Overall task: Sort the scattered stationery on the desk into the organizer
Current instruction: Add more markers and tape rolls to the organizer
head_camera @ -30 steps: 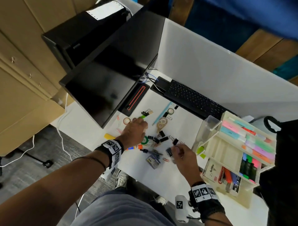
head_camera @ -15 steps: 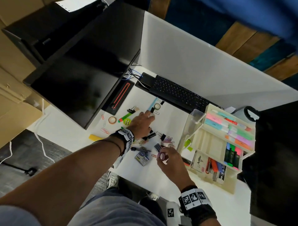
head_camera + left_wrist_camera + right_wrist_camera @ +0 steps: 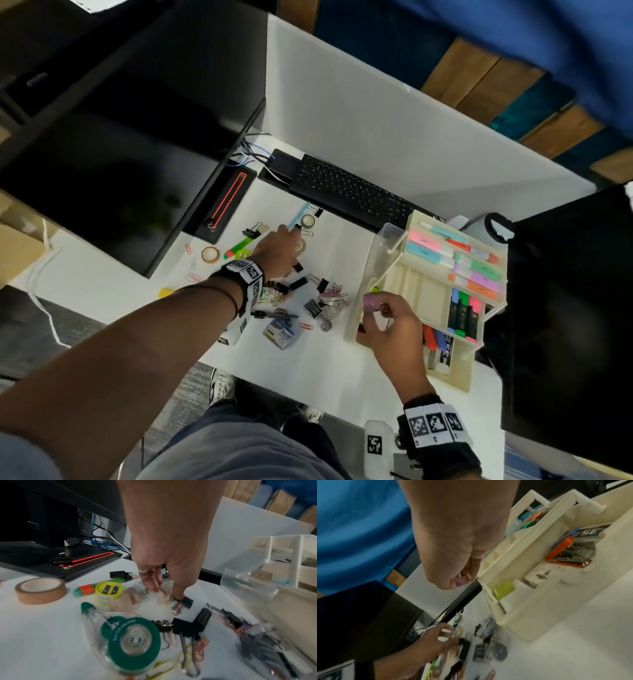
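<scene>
The cream organizer (image 3: 353, 327) (image 3: 520, 623) stands at the right of the desk, with highlighters, markers and a stapler in it. My right hand (image 3: 371, 305) (image 3: 462, 580) hovers by its near left corner and pinches a small pink thing (image 3: 369, 301) (image 3: 461, 581). My left hand (image 3: 296, 246) (image 3: 164, 593) reaches down past the keyboard and pinches a clear tape dispenser (image 3: 300, 245) (image 3: 167, 586) that lies on the desk. Scattered binder clips (image 3: 297, 284), paper clips (image 3: 334, 295) and a staple box (image 3: 279, 334) lie between the hands.
A green correction tape (image 3: 133, 642), a cork-coloured tape roll (image 3: 210, 254), a yellow sharpener (image 3: 109, 589) and a green highlighter (image 3: 239, 246) lie left of the left hand. A black keyboard (image 3: 352, 195) and monitor (image 3: 120, 154) stand behind, and a black bag (image 3: 565, 308) stands at the right.
The left hand moved right from the green highlighter to the clear tape dispenser. The right hand lifted the pink thing out of the pile and carried it right to the organizer.
</scene>
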A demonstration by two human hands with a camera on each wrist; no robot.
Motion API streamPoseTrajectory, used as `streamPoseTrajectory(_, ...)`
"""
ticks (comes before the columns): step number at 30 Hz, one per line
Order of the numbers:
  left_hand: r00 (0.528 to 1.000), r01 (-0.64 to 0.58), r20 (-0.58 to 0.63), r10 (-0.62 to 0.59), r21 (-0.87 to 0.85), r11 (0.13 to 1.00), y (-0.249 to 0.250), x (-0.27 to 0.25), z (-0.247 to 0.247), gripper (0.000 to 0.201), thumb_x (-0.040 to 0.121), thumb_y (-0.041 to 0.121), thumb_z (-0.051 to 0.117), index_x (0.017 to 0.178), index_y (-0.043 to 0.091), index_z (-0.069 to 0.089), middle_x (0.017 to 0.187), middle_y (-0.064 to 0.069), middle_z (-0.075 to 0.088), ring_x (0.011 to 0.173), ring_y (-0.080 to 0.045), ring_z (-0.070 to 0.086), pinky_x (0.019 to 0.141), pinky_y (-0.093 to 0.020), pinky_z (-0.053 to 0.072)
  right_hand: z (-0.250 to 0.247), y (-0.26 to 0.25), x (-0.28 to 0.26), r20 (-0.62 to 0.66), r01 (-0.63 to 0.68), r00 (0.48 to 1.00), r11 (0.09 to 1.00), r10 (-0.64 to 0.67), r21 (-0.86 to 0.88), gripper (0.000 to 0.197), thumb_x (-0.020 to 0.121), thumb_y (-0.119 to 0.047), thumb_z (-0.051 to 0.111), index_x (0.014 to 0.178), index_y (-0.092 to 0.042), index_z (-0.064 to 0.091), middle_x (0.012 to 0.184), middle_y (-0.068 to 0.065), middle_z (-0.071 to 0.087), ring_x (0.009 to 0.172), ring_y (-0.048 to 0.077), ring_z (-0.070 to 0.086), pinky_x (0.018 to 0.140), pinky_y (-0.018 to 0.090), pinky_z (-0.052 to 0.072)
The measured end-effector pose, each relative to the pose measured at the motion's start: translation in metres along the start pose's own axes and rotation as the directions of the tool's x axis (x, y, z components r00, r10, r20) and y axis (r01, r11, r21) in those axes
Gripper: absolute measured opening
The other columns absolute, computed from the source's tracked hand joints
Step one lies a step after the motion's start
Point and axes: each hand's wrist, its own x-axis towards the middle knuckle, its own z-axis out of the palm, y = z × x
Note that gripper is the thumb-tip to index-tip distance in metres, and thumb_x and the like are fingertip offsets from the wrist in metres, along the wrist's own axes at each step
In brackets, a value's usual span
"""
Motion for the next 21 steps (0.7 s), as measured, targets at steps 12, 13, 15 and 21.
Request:
streamPoseTrajectory(12, 0.981, 0.189, -0.016, -0.192, -0.117, 0.975, 0.001, 0.004, 0.001, 0.031, 0.082, 0.009, 0.073, 0.11, 0.007, 0.06, 0.101, -0.013, 0.063, 0.09, -0.032, 0.066, 0.068, -0.036, 0.056, -0.025, 0.05, 0.049, 0.063, 0.118, 0.993, 0.901, -0.101, -0.417, 0.018, 0.098, -0.006, 0.063, 0.105, -0.019, 0.074, 0.102, -0.003, 0.076, 0.09, 0.027, 0.058, 0.081, 0.043, 0.055)
streamPoseTrajectory(13, 0.981, 0.192, -0.012, -0.196, -0.139, 0.971, -0.001, 0.003, 0.0, 0.021, 0.083, 0.007, 0.069, 0.104, 0.006, 0.064, 0.096, -0.013, 0.065, 0.087, -0.032, 0.068, 0.063, -0.033, 0.053, -0.025, 0.05, 0.051, 0.069, 0.127, 0.992, 0.894, -0.107, -0.429, 0.018, 0.098, -0.006, 0.063, 0.103, -0.019, 0.075, 0.098, -0.002, 0.076, 0.088, 0.028, 0.059, 0.079, 0.043, 0.055)
streamPoseTrajectory(15, 0.983, 0.182, 0.006, -0.183, -0.168, 0.969, -0.004, -0.001, -0.001, 0.012, 0.086, 0.008, 0.068, 0.098, 0.004, 0.068, 0.091, -0.014, 0.068, 0.083, -0.031, 0.068, 0.061, -0.03, 0.05, -0.024, 0.049, 0.052, 0.087, 0.139, 0.99, 0.877, -0.111, -0.461, 0.018, 0.097, -0.008, 0.062, 0.099, -0.02, 0.075, 0.091, -0.002, 0.075, 0.084, 0.028, 0.059, 0.078, 0.043, 0.055)
streamPoseTrajectory(21, 0.981, 0.192, 0.061, -0.183, -0.409, 0.892, -0.006, -0.025, -0.02, 0.017, 0.085, 0.019, 0.076, 0.081, 0.018, 0.06, 0.08, 0.002, 0.062, 0.076, -0.017, 0.06, 0.062, -0.028, 0.042, -0.03, 0.045, 0.041, 0.037, 0.1, 0.995, 0.874, -0.094, -0.476, 0.014, 0.094, -0.016, 0.071, 0.098, -0.027, 0.079, 0.11, -0.003, 0.076, 0.106, 0.024, 0.057, 0.093, 0.04, 0.04)
